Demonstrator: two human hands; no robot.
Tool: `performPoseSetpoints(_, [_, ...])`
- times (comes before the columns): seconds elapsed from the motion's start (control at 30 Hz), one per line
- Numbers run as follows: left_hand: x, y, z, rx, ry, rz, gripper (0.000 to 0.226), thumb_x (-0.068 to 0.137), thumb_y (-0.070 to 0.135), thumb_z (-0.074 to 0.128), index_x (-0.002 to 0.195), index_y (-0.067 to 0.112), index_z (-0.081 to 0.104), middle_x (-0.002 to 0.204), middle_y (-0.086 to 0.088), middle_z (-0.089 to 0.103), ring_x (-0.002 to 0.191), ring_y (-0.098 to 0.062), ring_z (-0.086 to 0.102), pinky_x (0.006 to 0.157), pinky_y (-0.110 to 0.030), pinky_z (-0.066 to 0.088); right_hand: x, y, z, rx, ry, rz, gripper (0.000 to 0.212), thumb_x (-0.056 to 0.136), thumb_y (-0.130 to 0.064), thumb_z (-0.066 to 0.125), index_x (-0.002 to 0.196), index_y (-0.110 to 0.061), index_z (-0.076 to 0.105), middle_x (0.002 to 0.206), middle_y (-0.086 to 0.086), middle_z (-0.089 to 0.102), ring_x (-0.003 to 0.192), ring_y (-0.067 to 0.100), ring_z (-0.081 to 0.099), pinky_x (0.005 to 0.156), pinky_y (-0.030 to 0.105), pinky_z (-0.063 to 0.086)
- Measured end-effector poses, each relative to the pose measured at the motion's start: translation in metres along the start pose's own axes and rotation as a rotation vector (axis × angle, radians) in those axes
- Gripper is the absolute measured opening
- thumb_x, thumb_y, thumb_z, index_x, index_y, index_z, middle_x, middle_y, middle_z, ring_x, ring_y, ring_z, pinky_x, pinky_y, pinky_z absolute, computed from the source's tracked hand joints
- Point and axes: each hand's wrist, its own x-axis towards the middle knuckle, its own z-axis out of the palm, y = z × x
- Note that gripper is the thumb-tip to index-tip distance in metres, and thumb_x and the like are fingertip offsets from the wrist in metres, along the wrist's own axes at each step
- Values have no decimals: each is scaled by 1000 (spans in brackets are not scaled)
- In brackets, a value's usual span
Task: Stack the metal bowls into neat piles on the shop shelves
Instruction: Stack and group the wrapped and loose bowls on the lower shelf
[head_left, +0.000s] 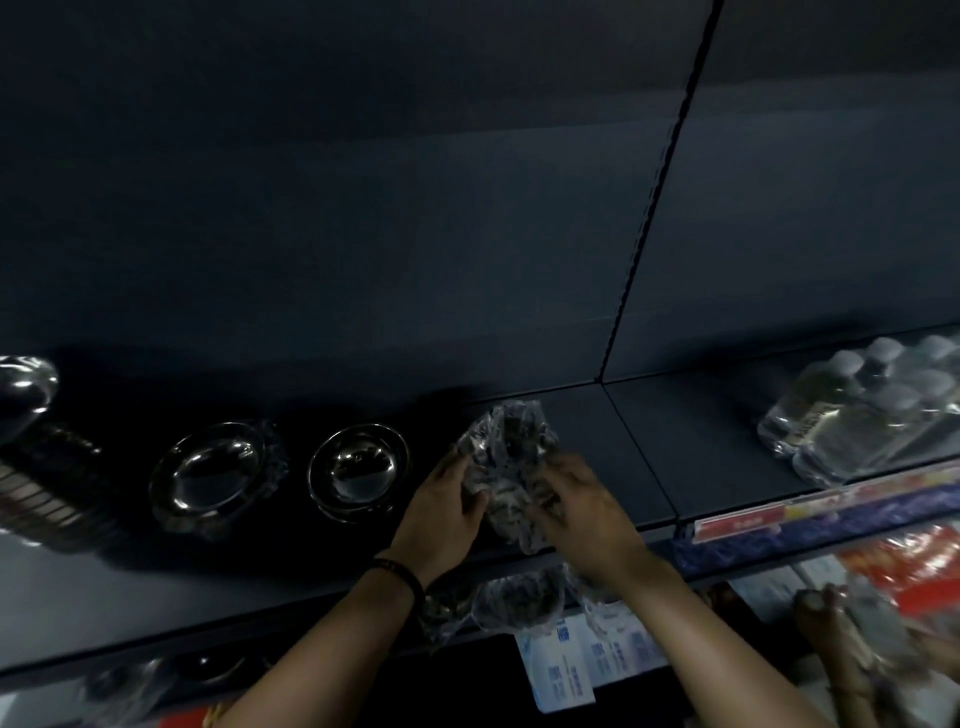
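Both forearms enter from the near edge and reach up to the shelf (623, 447); a dark wristband (401, 570) circles the left wrist. Left hand (447, 509): grip clamped, fingers curled round the left side of a wrapped bundle (506, 454) in crinkled clear plastic. Right hand (587, 514): grip likewise closed on the right side of the same bundle, though motion blur hides the exact finger placement. What the wrap holds is too dark to identify. The bundle stands on the shelf near its front edge, between the two hands. Just left of the left hand, a metal bowl (358, 467) sits open side up on the shelf; a second metal bowl (218, 475), in clear wrap, sits further left, apart from the first. At the far left edge stands a tall ribbed stack (47, 493) topped by a shiny rounded piece. Below the shelf lip, near the wrists, lies another wrapped dark item (519, 597), with white printed labels (582, 660) under it. On the right-hand shelf section rests a shrink-wrapped pack of bottles (862, 415), above a red price strip (743, 522). Another person's hand (826, 613) shows blurred at the lower right.
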Motion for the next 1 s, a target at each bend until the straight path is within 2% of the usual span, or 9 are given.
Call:
performPoseSetpoints(0.1, [2, -3, 0, 28, -16, -11, 64, 105, 37, 63, 162, 19, 41, 172, -3, 32, 159, -17, 28, 122, -18, 20, -6, -4, -8, 187, 270, 278, 34, 101, -36, 65, 133, -26, 60, 133, -3, 44, 94, 11, 63, 84, 25, 52])
performPoseSetpoints(0.23, [4, -5, 3, 42, -37, -16, 64, 104, 38, 63, 162, 20, 42, 173, -3, 30, 159, -16, 28, 124, -18, 20, 5, -6, -2, 341, 108, 524, 28, 103, -38, 61, 122, -19, 68, 103, -2, 67, 102, 22, 67, 76, 25, 49])
performPoseSetpoints(0.3, [6, -5, 5, 86, -50, -16, 65, 104, 39, 63, 161, 16, 42, 174, -5, 29, 159, -20, 29, 126, -24, 23, 8, -7, 3, 446, 111, 584, 34, 102, -40, 61, 127, -19, 70, 104, 0, 71, 107, 26, 68, 81, 27, 48])
performPoseSetpoints(0.37, [8, -3, 4, 134, -66, -21, 67, 104, 40, 61, 161, 12, 40, 174, -7, 27, 159, -22, 30, 126, -27, 25, 11, -8, 7, 457, 128, 599, 38, 102, -43, 61, 131, -20, 70, 105, 2, 74, 101, 24, 69, 77, 26, 46])
performPoseSetpoints(0.43, [9, -4, 2, 153, -91, -30, 68, 104, 41, 59, 162, 12, 37, 173, -8, 28, 158, -26, 32, 128, -31, 28, 14, -7, 8, 459, 126, 607, 33, 101, -47, 62, 120, -23, 74, 91, -2, 74, 86, 17, 69, 69, 29, 53])
performPoseSetpoints(0.57, [-2, -5, 3, 227, -30, -11, 67, 101, 45, 55, 161, 26, 32, 162, -8, 39, 143, -34, 46, 115, -48, 47, 25, -5, 15, 511, 111, 604, 23, 96, -52, 67, 107, -34, 76, 85, -7, 75, 82, 16, 73, 78, 42, 65])
performPoseSetpoints(0.7, [-32, 3, 8, 361, 138, 46, 56, 95, 46, 54, 146, 24, 48, 145, -7, 44, 124, -34, 51, 99, -44, 55, 40, -13, 27, 511, 89, 556, 29, 95, -55, 65, 108, -33, 78, 89, -4, 76, 86, 20, 74, 80, 42, 64])
performPoseSetpoints(0.83, [-47, -6, 5, 306, 117, 45, 55, 94, 41, 60, 145, 27, 47, 148, -2, 38, 127, -29, 47, 97, -44, 56, 49, -24, 33, 524, 75, 525, 19, 100, -48, 63, 102, -32, 72, 91, -3, 74, 89, 19, 72, 80, 37, 60])
performPoseSetpoints(1.0, [-58, -18, -5, 239, 186, 19, 43, 94, 34, 63, 135, 29, 52, 136, 3, 47, 121, -22, 53, 92, -39, 57, 46, -34, 39, 533, 206, 535, 28, 104, -43, 61, 115, -19, 71, 90, -4, 68, 90, 19, 68, 76, 27, 50])
